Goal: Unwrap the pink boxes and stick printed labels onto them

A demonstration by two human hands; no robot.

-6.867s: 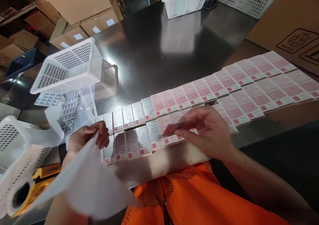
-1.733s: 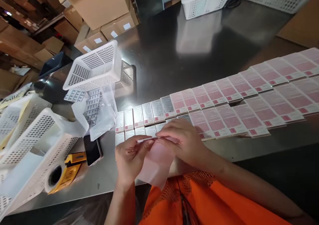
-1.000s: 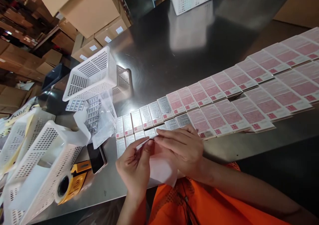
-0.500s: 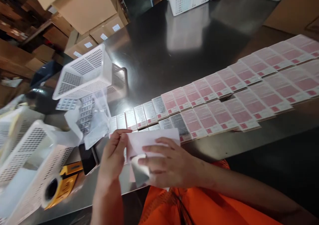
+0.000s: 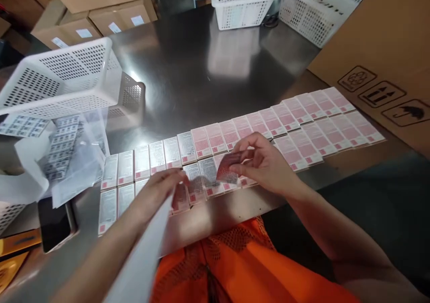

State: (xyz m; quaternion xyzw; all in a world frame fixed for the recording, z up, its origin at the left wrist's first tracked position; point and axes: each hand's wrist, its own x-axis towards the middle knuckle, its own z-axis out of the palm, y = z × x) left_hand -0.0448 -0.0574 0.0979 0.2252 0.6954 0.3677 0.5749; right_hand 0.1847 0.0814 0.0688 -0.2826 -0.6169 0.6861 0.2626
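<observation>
Both hands low over the boxes [image 5: 235, 135]: left hand [image 5: 161, 191] pinching white sheet [image 5: 144, 258], right hand [image 5: 265, 164] pinching sticker [image 5: 228, 171].

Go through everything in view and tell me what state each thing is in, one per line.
Left hand: gripping a white backing sheet.
Right hand: pinching a clear sticker above the boxes.
Small boxes: lying flat in two rows.
Near basket: tipped up, resting on label sheets.
Phone: screen dark.

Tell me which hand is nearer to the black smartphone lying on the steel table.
Left. The left hand hovers over the silver-labelled boxes, holding a white backing sheet, right of the black smartphone. The right hand, pinching a small clear label, is farther right.
</observation>
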